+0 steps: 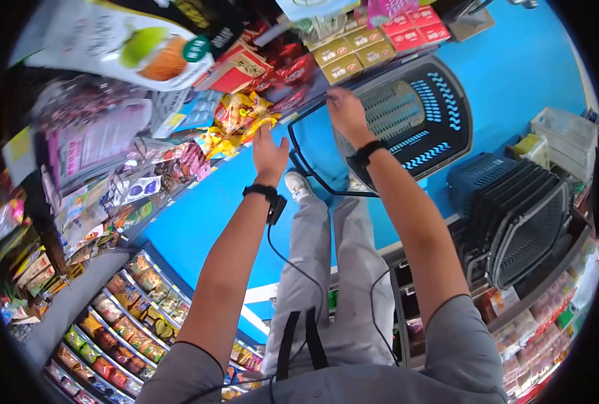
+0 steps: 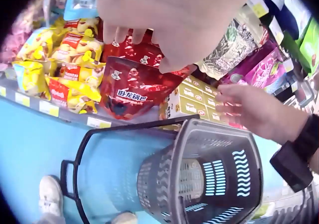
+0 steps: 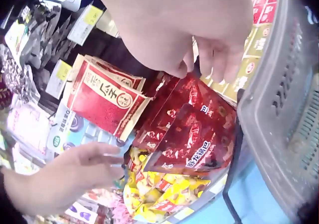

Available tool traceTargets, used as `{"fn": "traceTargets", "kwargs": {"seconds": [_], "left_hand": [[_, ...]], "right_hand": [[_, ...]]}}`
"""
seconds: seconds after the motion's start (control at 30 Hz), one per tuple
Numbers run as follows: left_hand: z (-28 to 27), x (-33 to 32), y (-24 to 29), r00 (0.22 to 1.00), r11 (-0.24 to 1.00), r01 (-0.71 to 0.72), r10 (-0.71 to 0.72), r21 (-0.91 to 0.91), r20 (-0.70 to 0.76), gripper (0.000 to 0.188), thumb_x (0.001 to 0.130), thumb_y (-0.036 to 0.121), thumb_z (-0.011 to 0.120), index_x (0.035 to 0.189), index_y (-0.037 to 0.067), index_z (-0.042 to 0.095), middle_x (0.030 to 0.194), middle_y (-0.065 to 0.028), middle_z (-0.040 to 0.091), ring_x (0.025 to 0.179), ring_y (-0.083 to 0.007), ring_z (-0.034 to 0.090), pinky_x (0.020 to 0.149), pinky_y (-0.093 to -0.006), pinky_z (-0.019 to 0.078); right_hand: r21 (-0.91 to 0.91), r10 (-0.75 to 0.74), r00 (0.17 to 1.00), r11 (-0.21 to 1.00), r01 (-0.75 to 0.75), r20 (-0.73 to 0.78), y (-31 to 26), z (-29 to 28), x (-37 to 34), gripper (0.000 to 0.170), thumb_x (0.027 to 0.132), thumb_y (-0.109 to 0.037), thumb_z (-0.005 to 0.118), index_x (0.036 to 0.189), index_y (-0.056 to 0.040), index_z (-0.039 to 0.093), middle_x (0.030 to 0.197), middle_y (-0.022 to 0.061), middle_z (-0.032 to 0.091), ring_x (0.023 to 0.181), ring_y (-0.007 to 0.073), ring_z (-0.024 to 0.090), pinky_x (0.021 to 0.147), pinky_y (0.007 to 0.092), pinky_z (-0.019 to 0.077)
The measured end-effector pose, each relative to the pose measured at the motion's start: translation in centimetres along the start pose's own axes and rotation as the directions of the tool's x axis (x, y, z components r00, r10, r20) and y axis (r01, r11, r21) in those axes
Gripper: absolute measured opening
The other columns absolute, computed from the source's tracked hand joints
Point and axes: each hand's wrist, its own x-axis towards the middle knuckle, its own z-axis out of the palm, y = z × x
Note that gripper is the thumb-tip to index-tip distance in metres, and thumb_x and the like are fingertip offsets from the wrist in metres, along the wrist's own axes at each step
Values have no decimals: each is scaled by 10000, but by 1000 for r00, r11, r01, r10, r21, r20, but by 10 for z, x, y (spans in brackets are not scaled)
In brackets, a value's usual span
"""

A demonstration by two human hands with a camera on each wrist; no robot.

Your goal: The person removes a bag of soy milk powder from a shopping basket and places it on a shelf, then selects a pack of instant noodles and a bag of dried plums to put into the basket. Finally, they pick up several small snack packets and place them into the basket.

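Note:
My left hand (image 1: 270, 158) reaches over the shelf edge with relaxed fingers, holding nothing. In the left wrist view it hangs over red snack pouches (image 2: 137, 87), and the right wrist view puts its fingers close to yellow snack bags (image 3: 162, 189). My right hand (image 1: 348, 118) is likewise bare, fingers loosely bent, above the near rim of a grey shopping basket (image 1: 441, 128). In the left wrist view that hand overlaps gold boxes (image 2: 194, 97). From the right wrist camera, its fingertips appear right at the top of the red pouches (image 3: 194, 129).
The basket's black handle (image 2: 82, 149) hangs out over the blue floor (image 1: 198, 236), near my shoes. Stacked dark baskets (image 1: 515, 215) stand at the right. Red-and-cream packets (image 3: 107, 94) sit behind the pouches. Snack shelves (image 1: 121, 310) line the lower left.

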Motion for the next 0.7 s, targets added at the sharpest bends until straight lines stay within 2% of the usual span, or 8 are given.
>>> {"fn": "traceTargets", "kwargs": {"seconds": [0.13, 0.2, 0.23, 0.3, 0.4, 0.47, 0.53, 0.7], "left_hand": [[57, 58, -22, 988, 981, -120, 132, 150, -76, 505, 735, 147, 692, 1185, 14, 506, 1223, -196, 525, 1179, -384, 465, 994, -452, 394], [79, 78, -36, 982, 966, -156, 175, 204, -78, 511, 730, 150, 700, 1184, 17, 508, 1234, -195, 519, 1188, -381, 458, 998, -454, 388], [88, 86, -42, 978, 954, -182, 200, 238, -56, 516, 739, 152, 704, 1201, 30, 512, 1235, -187, 526, 1177, -381, 466, 996, -449, 386], [99, 98, -48, 964, 928, -230, 259, 293, -62, 431, 762, 177, 693, 1160, 59, 577, 1174, -168, 589, 1106, -361, 539, 933, -442, 433], [103, 107, -45, 996, 933, -88, 90, 350, 11, 300, 756, 158, 688, 1039, 72, 641, 1031, -132, 646, 992, -333, 604, 875, -452, 469], [102, 105, -46, 990, 934, -114, 134, 338, -36, 202, 778, 162, 663, 963, 82, 680, 915, -139, 672, 873, -337, 639, 777, -448, 501], [103, 99, -48, 992, 938, -104, 123, 331, -37, 214, 807, 235, 650, 967, 99, 694, 859, -165, 681, 783, -355, 655, 685, -439, 525], [103, 89, -46, 990, 952, -122, 137, 282, -32, 177, 818, 241, 644, 918, 114, 715, 804, -156, 680, 749, -342, 657, 670, -430, 525]], "right_hand": [[-191, -298, 953, 940, 283, -53, 15, 36, 60, 287, 841, -132, 575, 1120, -72, 606, 1173, 132, 611, 1032, 332, 584, 849, 421, 498], [-276, -366, 930, 890, 362, 41, 28, 51, 85, 330, 822, -96, 572, 1151, -95, 594, 1243, 103, 584, 1038, 311, 590, 845, 397, 513], [-266, -357, 933, 896, 355, 41, 35, 62, 95, 330, 822, -96, 572, 1151, -95, 594, 1243, 103, 584, 1038, 311, 590, 845, 397, 513], [-385, -544, 839, 778, 497, -17, 43, 78, 109, 267, 785, -71, 579, 1043, -105, 640, 1136, 67, 614, 961, 278, 614, 759, 377, 530], [-418, -576, 816, 754, 507, -51, 17, 69, 108, 328, 761, -50, 577, 1084, -106, 600, 1039, 73, 582, 976, 274, 597, 763, 377, 538], [-439, -547, 835, 767, 468, -65, 9, 72, 109, 270, 758, -63, 582, 1018, -107, 642, 955, 75, 550, 966, 265, 592, 740, 380, 538], [-448, -419, 896, 780, 437, 146, 2, 68, 109, 440, 804, 27, 539, 1239, -42, 534, 1121, 142, 543, 1102, 286, 537, 845, 338, 504], [-499, -460, 876, 729, 467, 147, 18, 81, 114, 253, 811, -72, 543, 1038, -63, 653, 1089, 152, 509, 1071, 306, 526, 812, 367, 509]]}}
